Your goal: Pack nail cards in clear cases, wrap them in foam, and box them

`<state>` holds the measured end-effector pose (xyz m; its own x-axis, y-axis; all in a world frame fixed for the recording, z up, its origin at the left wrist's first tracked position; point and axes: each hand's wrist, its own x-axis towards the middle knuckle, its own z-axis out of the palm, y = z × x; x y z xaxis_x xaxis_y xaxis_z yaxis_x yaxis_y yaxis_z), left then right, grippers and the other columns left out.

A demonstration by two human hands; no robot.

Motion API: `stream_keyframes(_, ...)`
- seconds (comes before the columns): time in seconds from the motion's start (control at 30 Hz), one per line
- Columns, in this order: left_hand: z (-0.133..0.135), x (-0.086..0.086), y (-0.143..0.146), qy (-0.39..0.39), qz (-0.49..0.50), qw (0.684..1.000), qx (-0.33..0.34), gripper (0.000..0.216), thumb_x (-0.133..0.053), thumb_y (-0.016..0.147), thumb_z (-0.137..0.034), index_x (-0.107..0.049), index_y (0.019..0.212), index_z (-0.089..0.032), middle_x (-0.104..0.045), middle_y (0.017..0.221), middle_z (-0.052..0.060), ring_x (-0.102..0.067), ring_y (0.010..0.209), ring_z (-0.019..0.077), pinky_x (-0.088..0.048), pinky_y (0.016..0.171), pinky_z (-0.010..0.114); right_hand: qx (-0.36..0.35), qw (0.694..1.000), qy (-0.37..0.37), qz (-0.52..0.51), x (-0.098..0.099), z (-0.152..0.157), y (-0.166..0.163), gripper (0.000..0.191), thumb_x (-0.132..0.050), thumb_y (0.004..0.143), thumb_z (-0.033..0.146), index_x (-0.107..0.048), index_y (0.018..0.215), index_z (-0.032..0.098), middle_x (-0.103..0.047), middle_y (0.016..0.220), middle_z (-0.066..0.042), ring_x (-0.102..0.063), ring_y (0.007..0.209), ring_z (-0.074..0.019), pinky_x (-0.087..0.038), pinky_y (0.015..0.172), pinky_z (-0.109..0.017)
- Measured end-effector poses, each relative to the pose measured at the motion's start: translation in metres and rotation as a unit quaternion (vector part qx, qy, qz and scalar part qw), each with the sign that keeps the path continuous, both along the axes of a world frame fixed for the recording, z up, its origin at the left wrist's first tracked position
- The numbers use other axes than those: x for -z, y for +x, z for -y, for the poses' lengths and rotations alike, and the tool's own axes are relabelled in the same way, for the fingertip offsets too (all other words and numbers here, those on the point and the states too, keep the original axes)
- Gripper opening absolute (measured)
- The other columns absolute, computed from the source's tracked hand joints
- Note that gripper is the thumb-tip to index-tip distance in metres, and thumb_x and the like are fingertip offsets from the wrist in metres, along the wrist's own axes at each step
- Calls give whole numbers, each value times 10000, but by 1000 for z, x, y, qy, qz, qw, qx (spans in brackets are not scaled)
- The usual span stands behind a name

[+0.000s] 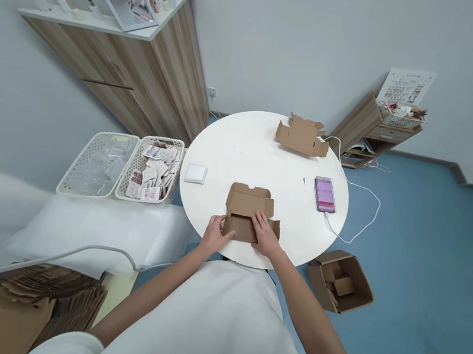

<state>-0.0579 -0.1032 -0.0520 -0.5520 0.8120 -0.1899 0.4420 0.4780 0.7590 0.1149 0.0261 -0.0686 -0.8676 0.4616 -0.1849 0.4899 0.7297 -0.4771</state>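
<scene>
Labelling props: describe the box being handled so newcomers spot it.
Find the white table; at its near edge sits an open brown cardboard box. The left hand and right hand touch it, unlike the other cardboard piece at the far edge.

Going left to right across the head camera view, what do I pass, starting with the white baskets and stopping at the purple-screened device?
Basket of clear plastic → basket of printed cards → white square packet → open cardboard box → purple-screened device.
</scene>
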Motion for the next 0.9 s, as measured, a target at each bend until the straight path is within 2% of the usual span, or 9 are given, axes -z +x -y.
stream_keyframes(0.07, 2, -1, 1, -8, -1, 1000, 16, 493, -612, 661, -413, -492, 1077, -176, -471, 1054, 85, -541, 837, 167, -455, 729, 304, -1, 1000, 3, 8, -2, 6, -4, 1066, -662, 577, 117, 23, 1388, 202, -38, 1467, -98, 24, 1339, -267, -211, 1046, -442)
stream_keyframes(0.13, 3, -1, -2, -25, -3, 1000, 4, 382, -551, 719, -392, -498, 1026, -172, -502, 1009, 78, -550, 818, 162, -446, 719, 298, -5, 1000, 6, 17, -3, 11, -6, 1104, -688, 559, 143, 41, 1387, 200, -28, 1467, -102, 32, 1338, -273, -202, 1046, -445)
stream_keyframes(0.2, 2, 0, -9, -53, 6, 998, -15, 327, -505, 758, -329, -465, 1041, -169, -548, 929, 59, -560, 762, 149, -436, 699, 285, -8, 1000, 14, 27, -4, 15, -7, 1142, -706, 549, 162, 74, 1383, 202, -13, 1467, -104, 40, 1337, -275, -190, 1049, -447)
stream_keyframes(0.27, 1, 2, -18, -87, 18, 996, -16, 371, -516, 747, -280, -426, 1087, -164, -579, 856, 38, -567, 749, 151, -425, 692, 272, -6, 999, 24, 36, -5, 18, -6, 1174, -714, 548, 175, 119, 1374, 205, 15, 1467, -106, 54, 1336, -274, -179, 1050, -447)
stream_keyframes(0.4, -3, 2, -29, -139, 26, 989, 37, 344, -502, 717, -192, -464, 1059, -173, -602, 787, 22, -574, 777, 167, -406, 653, 250, -1, 998, 34, 60, -10, 18, -5, 1223, -737, 543, 247, 174, 1358, 220, 61, 1464, -105, 51, 1336, -278, -180, 1044, -457)
stream_keyframes(0.53, -8, -1, -27, -159, -31, 985, 66, 248, -477, 694, -136, -522, 932, -188, -610, 794, 36, -575, 776, 187, -391, 616, 261, -14, 996, 24, 80, -17, 12, -10, 1249, -761, 506, 324, 140, 1367, 234, 20, 1465, -108, 16, 1335, -292, -234, 1017, -463)
stream_keyframes(0.7, -15, 1, -24, -145, -78, 985, 46, 243, -470, 701, -119, -531, 929, -179, -609, 874, 69, -566, 868, 219, -406, 699, 309, -10, 997, 13, 75, -21, 12, -13, 1165, -721, 536, 438, 54, 1382, 240, 13, 1462, -117, -6, 1328, -318, -235, 1004, -494)
stream_keyframes(0.8, -8, 2, -26, -95, -50, 993, 44, 334, -474, 741, -169, -490, 1075, -174, -589, 927, 69, -563, 877, 201, -419, 741, 318, -15, 998, 9, 63, -22, 11, -10, 1107, -693, 568, 443, 18, 1386, 219, 2, 1457, -125, -20, 1325, -325, -228, 1010, -493)
stream_keyframes(0.9, 4, -4, -28, -38, 0, 996, 82, 695, -570, 716, -322, -247, 1317, -186, -518, 1083, 81, -559, 893, 182, -430, 771, 312, -9, 999, 18, 45, -22, 7, -7, 1048, -679, 597, 377, -11, 1387, 205, -78, 1444, -130, -62, 1320, -317, -223, 1022, -477)
